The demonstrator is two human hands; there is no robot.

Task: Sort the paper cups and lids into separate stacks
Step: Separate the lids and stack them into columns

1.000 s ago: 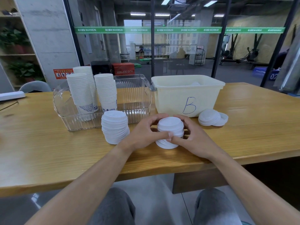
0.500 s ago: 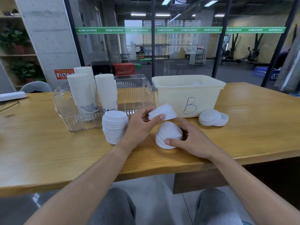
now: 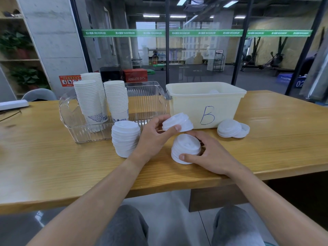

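My left hand point(image 3: 154, 137) pinches a few white lids point(image 3: 177, 122), tilted, a little above the table. Below them sits a short lid stack point(image 3: 185, 147), which my right hand point(image 3: 211, 157) holds at its base with thumb and fingers curled round it. A taller lid stack point(image 3: 126, 139) stands to the left of my left hand. Three tall stacks of white paper cups point(image 3: 99, 98) stand in a clear plastic bin point(image 3: 152, 103).
A cream bin marked "B" point(image 3: 205, 105) stands behind my hands. Two or three loose lids point(image 3: 232, 128) lie to its right front. The wooden table point(image 3: 53, 162) runs wide, its front edge near my forearms. A glass wall is behind.
My left hand has lifted a few lids off the top of the short stack and raised them up and left. My right hand has stayed on the remaining stack.
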